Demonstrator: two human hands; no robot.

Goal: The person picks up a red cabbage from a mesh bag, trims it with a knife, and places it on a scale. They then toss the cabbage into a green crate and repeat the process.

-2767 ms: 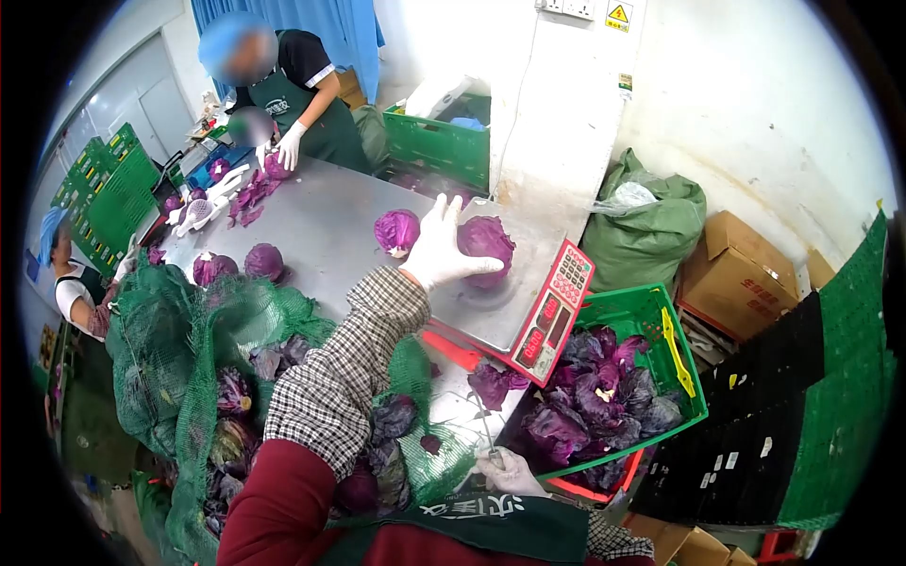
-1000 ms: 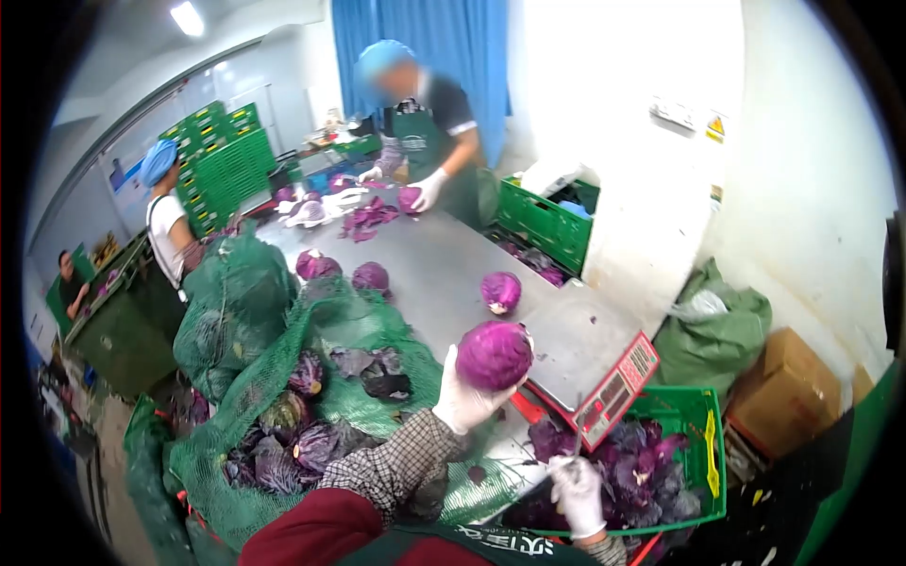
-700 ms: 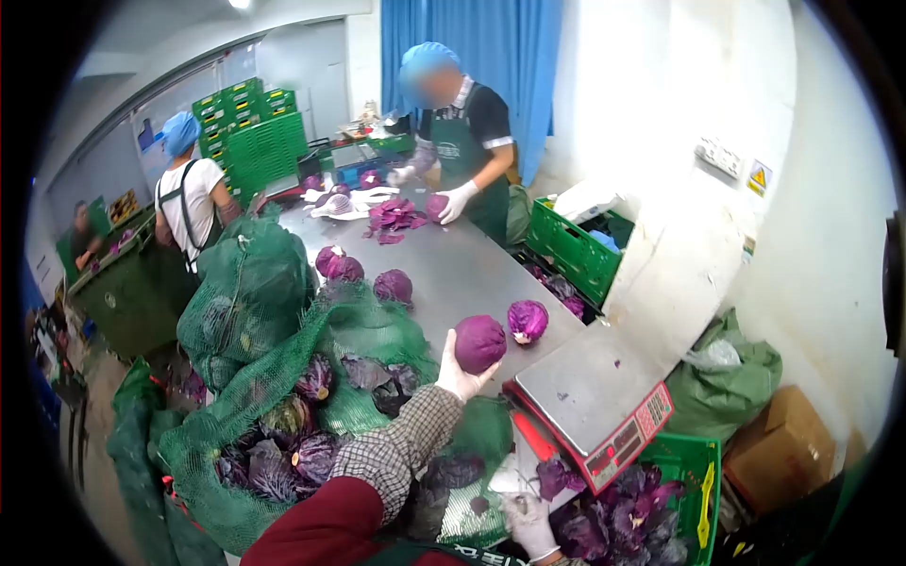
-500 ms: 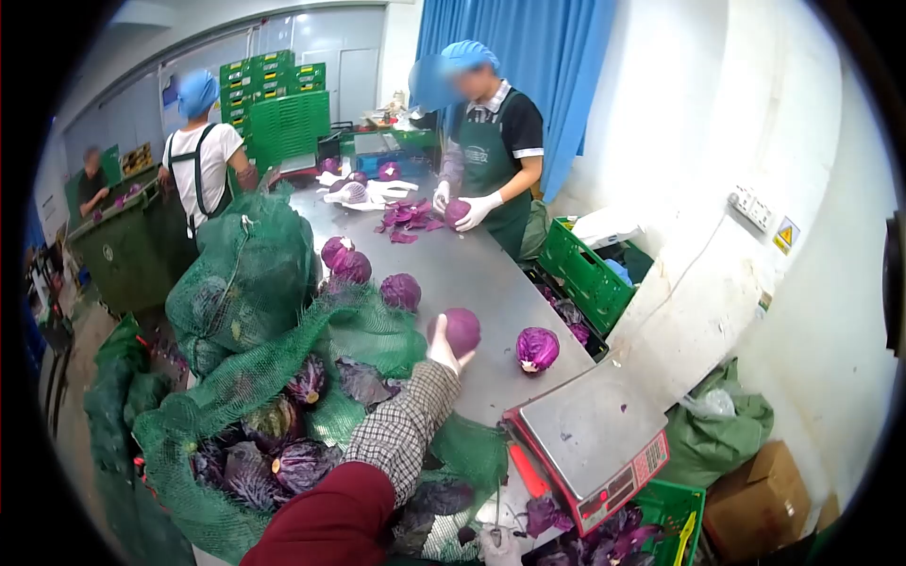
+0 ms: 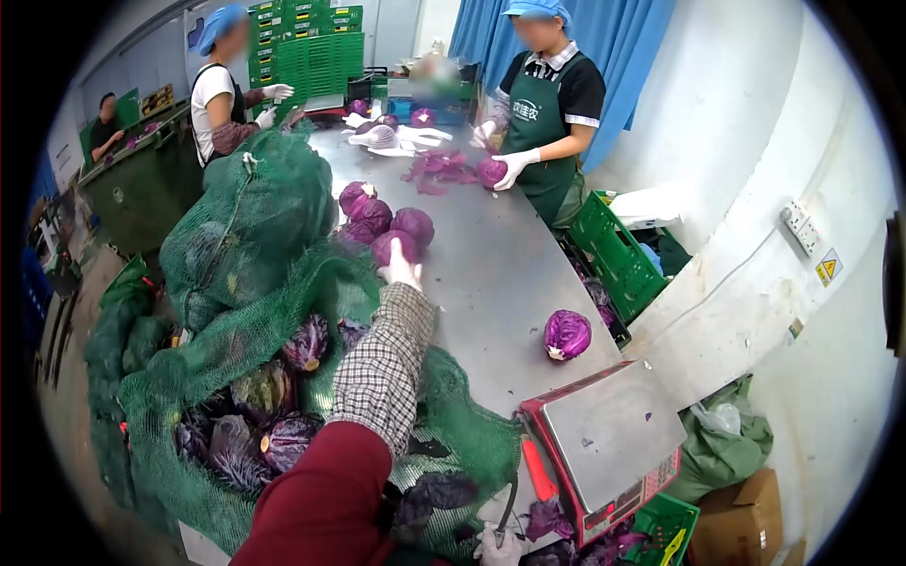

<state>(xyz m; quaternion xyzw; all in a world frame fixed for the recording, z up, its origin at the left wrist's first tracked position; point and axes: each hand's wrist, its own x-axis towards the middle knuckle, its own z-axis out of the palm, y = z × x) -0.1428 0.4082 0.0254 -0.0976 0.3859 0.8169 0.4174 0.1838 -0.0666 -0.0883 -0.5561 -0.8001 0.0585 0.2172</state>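
My left hand point(image 5: 403, 272), in a white glove, has its fingers on a peeled red cabbage point(image 5: 393, 248). That cabbage sits against a cluster of other red cabbages point(image 5: 370, 215) on the metal table point(image 5: 481, 255). At the bottom edge my right hand point(image 5: 498, 547), also gloved, is closed around a thin, dark, curved tool point(image 5: 511, 505) that looks like a knife; part of it is out of view. Under my left arm, a green mesh sack point(image 5: 212, 368) lies open with unpeeled cabbages point(image 5: 291, 441) in it. A single red cabbage point(image 5: 567, 335) stands farther right.
A red-edged scale point(image 5: 613, 434) stands at right, an orange-red strip point(image 5: 539, 469) beside it. Below is a green crate point(image 5: 668, 519) near purple leaves. A full mesh sack point(image 5: 250, 226) stands left. Across the table, a co-worker's gloved hands point(image 5: 514, 168) hold a cabbage.
My left hand has carried its cabbage away from me and leftward to the cluster. The camera view has shifted. The co-worker at far left has turned, showing gloved hands.
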